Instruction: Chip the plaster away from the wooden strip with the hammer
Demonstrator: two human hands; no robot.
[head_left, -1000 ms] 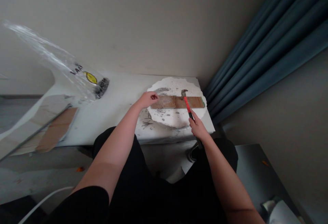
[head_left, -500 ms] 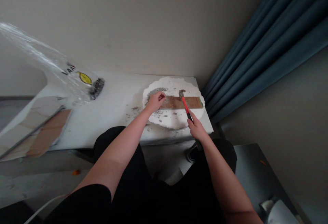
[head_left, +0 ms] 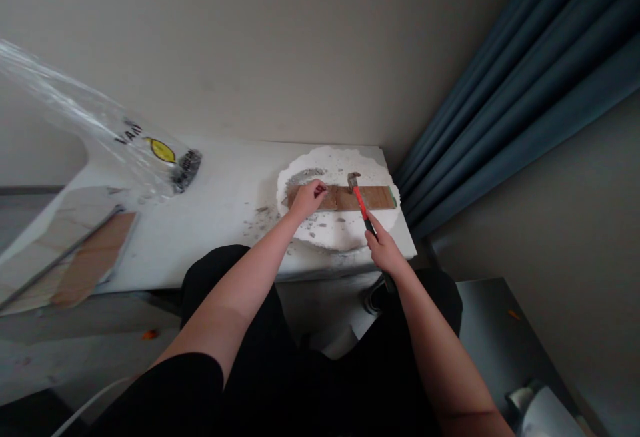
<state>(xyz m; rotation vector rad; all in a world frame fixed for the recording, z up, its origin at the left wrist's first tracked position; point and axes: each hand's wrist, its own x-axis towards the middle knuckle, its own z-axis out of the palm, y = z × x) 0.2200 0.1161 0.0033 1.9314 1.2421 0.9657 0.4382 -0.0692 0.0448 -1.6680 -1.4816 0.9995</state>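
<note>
We have one view, worn on our head, looking forward and steeply down from close above our lap at the white table (head_left: pixel 220 217) set against the wall (head_left: pixel 260 50).

1. White table (head_left: pixel 220 213) set against the wall
2. White foam slab (head_left: pixel 345 233) laid at its right end
3. Clear plastic bag (head_left: pixel 150 157) rested at the left
4. Grey debris (head_left: pixel 257 220) scattered mid-surface

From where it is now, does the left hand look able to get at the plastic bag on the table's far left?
Probably yes: the left hand rests on the plank, with bare table between it and the bag.
</note>
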